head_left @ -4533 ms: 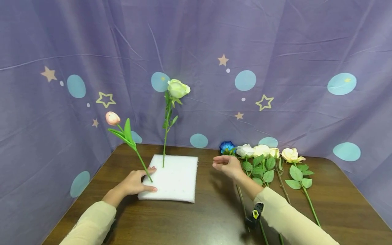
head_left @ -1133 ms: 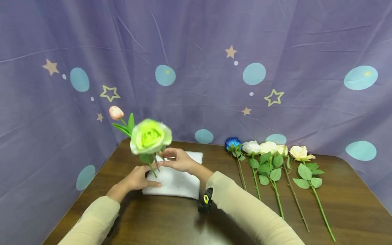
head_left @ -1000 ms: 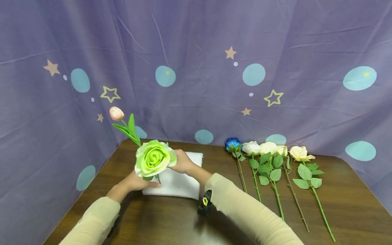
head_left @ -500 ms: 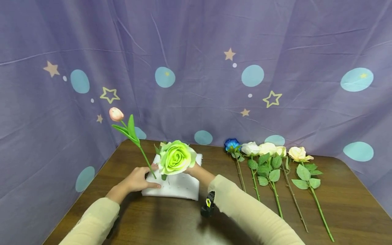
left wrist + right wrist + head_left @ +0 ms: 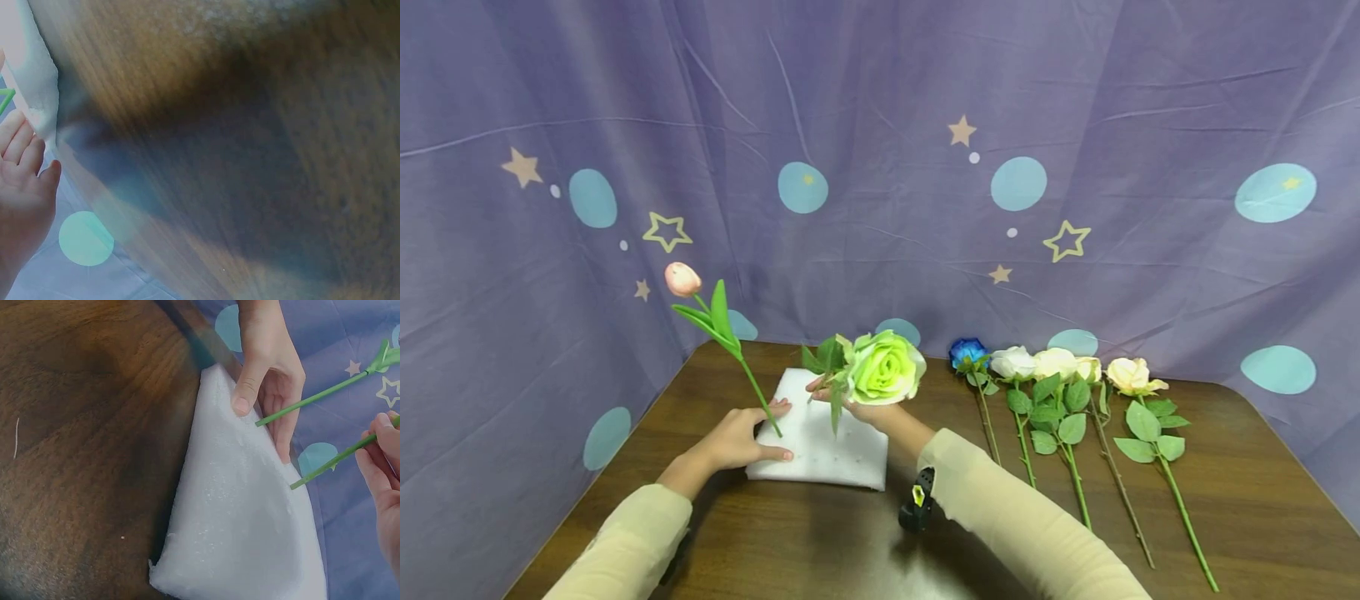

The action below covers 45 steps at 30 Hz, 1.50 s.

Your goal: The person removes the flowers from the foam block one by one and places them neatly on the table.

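Observation:
My right hand (image 5: 872,410) pinches the stem of a green-white rose (image 5: 883,369), its bloom tilted right and covering part of that hand in the head view. In the right wrist view the rose stem (image 5: 337,459) meets the white foam block (image 5: 237,506); whether it enters the foam I cannot tell. A pink tulip (image 5: 682,280) leans left, its stem base at the block. With fingers and thumb spread and fairly straight, my left hand (image 5: 736,439) rests at the block's left edge, around the tulip's base.
Right of the block on the wooden table (image 5: 835,542) lie a blue rose (image 5: 968,353), a white rose (image 5: 1013,363) and several cream roses (image 5: 1131,377), stems toward me. A purple patterned curtain (image 5: 880,100) hangs behind and at both sides.
Earlier the green-white rose stood upright in the foam and my right hand hovered empty near the blue rose. Now that hand holds its stem; over the last second the bloom has swung right.

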Each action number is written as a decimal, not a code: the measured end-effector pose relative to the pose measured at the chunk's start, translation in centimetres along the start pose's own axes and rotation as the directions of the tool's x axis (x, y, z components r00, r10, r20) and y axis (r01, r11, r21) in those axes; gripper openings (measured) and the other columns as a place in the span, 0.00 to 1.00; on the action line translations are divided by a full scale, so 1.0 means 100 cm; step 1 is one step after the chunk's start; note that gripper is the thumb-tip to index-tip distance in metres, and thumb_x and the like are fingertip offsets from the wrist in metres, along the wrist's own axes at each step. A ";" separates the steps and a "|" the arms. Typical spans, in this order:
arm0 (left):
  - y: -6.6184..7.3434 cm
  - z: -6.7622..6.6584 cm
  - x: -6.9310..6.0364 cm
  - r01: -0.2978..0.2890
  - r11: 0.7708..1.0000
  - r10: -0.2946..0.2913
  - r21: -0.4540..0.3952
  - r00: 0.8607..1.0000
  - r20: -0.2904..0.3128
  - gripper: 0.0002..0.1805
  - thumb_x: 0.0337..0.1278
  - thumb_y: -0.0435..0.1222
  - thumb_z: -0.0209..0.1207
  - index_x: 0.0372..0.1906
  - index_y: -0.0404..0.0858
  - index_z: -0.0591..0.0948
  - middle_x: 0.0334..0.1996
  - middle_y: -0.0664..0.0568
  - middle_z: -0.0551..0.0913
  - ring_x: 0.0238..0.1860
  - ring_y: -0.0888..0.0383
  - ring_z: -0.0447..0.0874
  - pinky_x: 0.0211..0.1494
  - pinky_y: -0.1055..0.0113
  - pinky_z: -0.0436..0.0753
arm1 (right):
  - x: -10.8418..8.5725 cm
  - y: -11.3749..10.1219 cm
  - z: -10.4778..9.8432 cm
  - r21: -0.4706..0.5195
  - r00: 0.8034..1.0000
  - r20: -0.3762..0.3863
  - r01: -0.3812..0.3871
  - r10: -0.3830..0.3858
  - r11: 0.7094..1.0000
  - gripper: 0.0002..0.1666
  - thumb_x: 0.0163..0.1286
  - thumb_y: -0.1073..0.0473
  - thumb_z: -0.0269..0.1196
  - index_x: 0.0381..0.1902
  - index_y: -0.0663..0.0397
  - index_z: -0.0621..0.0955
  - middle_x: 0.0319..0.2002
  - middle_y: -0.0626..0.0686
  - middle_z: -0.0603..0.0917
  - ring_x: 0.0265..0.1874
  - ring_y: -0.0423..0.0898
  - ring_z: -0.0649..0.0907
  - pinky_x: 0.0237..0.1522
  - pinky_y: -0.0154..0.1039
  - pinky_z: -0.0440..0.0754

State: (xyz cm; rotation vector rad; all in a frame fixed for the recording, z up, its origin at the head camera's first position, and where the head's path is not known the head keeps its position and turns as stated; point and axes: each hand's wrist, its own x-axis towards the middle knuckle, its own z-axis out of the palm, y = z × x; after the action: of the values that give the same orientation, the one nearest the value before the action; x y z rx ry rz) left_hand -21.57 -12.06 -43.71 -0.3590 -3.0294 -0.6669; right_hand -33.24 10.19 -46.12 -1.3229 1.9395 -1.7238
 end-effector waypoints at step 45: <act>0.002 -0.002 0.001 0.014 1.000 -0.014 -0.019 1.000 0.025 0.46 0.37 0.54 0.73 0.64 0.37 0.74 0.65 0.42 0.74 0.66 0.39 0.71 0.68 0.45 0.70 | -0.010 -0.084 0.015 -0.228 0.859 -0.422 0.208 -0.289 0.951 0.05 0.56 0.75 0.65 0.31 0.76 0.83 0.33 0.69 0.87 0.36 0.63 0.87 0.41 0.44 0.88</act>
State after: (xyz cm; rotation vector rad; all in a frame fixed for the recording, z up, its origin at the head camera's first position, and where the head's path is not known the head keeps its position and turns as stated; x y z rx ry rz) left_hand -21.65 -11.90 -43.43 -0.3491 -3.0538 -0.6975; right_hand -27.74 10.77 -39.50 -1.3771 2.2954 -2.1945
